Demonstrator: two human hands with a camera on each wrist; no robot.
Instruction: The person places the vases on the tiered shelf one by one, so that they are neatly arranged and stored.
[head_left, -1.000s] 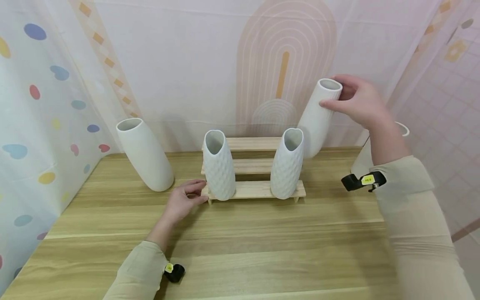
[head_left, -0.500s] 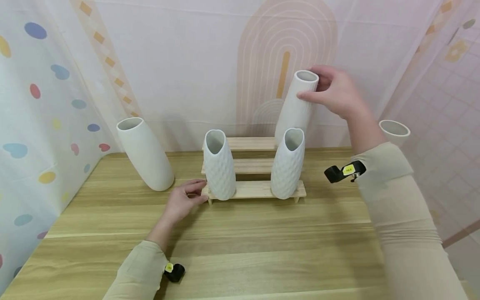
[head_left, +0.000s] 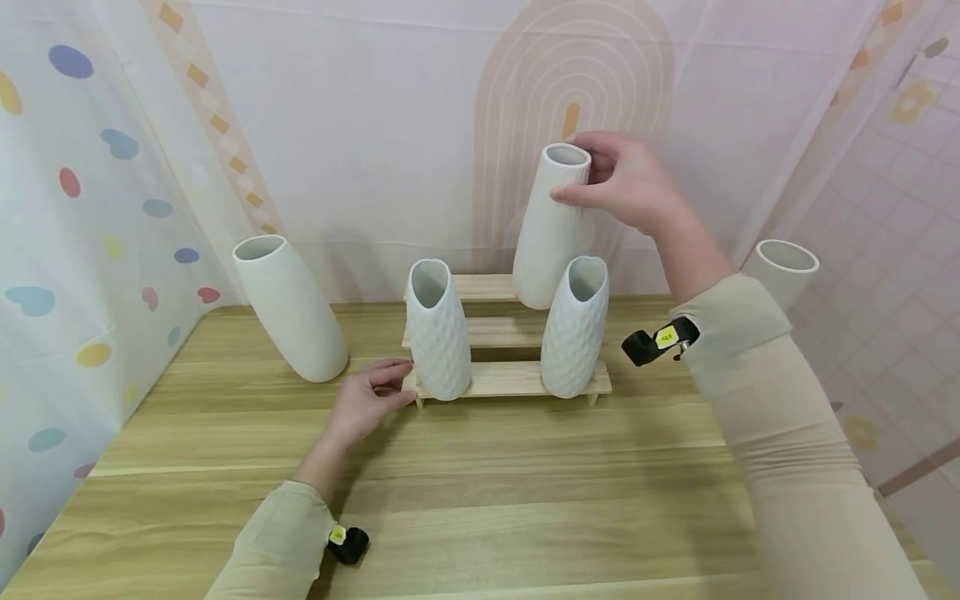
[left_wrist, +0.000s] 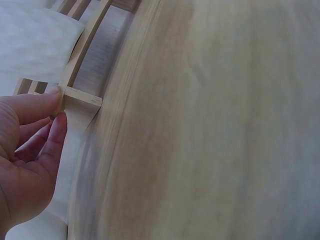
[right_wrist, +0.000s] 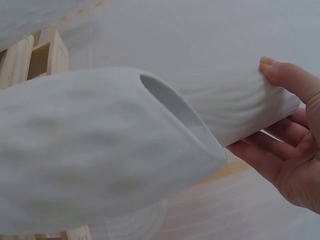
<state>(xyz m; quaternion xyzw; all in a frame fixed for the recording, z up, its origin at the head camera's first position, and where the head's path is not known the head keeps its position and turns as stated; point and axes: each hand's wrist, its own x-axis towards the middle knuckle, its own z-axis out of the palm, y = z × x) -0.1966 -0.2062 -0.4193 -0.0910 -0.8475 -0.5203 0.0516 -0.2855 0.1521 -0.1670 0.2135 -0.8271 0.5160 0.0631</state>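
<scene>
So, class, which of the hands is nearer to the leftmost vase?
Left: the left hand pinches the stand just right of the leftmost vase; the right hand is farther right, gripping a second vase.

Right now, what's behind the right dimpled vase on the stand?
The ridged vase held by the right hand, and the middle step; their parts directly behind it are covered.

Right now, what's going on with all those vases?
A person's right hand has a tall white ridged ceramic-looking vase in its grip near the rim, by the top step of a pale wooden three-step rack; whether it touches, I can't tell. The left hand pinches the rack's front left corner. On the bottom step stand two white dimpled vases. A smooth white vase stands left of the rack; another white vase is to its right.
</scene>
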